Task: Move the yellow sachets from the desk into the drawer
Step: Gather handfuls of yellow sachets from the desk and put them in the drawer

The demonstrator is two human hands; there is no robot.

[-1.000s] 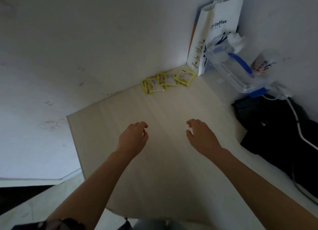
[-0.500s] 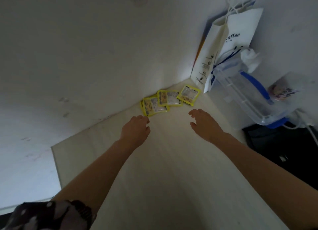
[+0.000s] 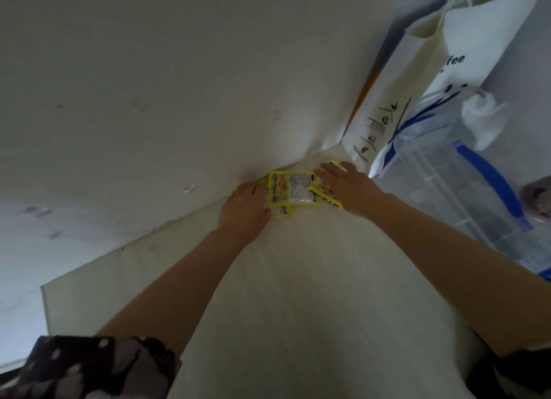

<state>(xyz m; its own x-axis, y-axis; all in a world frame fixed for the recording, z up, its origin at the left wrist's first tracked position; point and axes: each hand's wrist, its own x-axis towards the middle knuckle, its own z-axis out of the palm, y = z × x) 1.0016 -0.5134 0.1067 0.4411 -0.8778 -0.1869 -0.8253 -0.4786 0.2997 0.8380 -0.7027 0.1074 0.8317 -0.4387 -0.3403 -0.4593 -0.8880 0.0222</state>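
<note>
The task is at its start: the yellow sachets all lie overlapping on the table, in the far corner against the wall, and no drawer is in view. The left hand rests on the left end of the pile, fingers bent over its edge; whether it grips one I cannot tell. The right hand lies flat with straight fingers on the right-hand sachet. Gathering, lifting and carrying to the drawer all remain. The sachets' print is too small to read. The white paper bag beside them shows the letters "fee"
</note>
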